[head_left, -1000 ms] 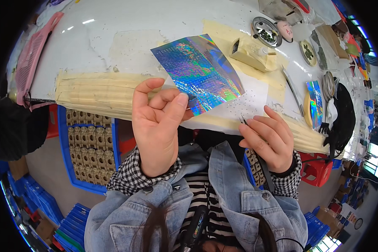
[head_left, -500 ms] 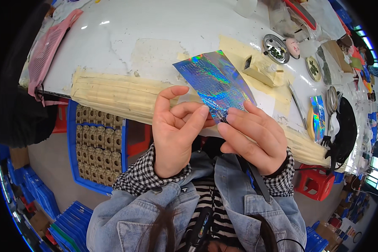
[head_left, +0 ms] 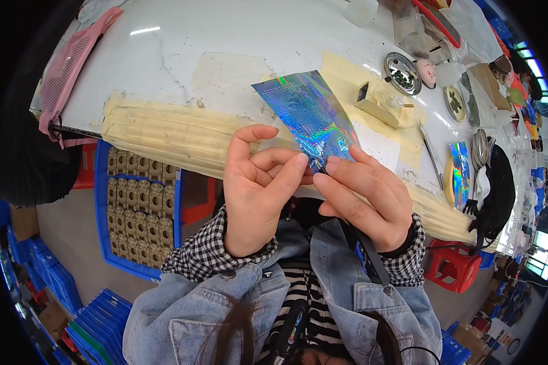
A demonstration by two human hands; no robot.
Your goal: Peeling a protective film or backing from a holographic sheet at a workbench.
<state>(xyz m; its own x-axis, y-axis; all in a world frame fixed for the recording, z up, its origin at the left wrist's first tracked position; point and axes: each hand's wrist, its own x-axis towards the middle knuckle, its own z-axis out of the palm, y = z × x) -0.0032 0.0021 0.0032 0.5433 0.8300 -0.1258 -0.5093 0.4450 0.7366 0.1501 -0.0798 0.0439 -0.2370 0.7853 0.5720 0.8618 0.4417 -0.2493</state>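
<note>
A shiny blue holographic sheet (head_left: pixel 313 115) with rows of tiny dots hangs tilted above the table edge. Its near end is gathered between my fingertips. My left hand (head_left: pixel 256 194) pinches that end with thumb and forefinger, its other fingers curled. My right hand (head_left: pixel 371 204) grips it from the other side, thumb beneath and fingers bent over. Whether anything small sits between the fingertips is hidden. Just beyond the sheet, a cream-coloured block (head_left: pixel 383 104) with a dark opening rests on yellow paper.
Right of the block lie a metal dish (head_left: pixel 402 74) of small dark green pieces, a thin metal tool (head_left: pixel 431 155) and another holographic sheet (head_left: pixel 460 173). A pink mesh basket (head_left: pixel 76 67) stands far left. Below the taped edge (head_left: pixel 164 131), a blue crate (head_left: pixel 178 207) holds several beige parts.
The sheet has swung slightly left and its sheen has shifted. Both hands keep their pinch, the fingertips a little closer together.
</note>
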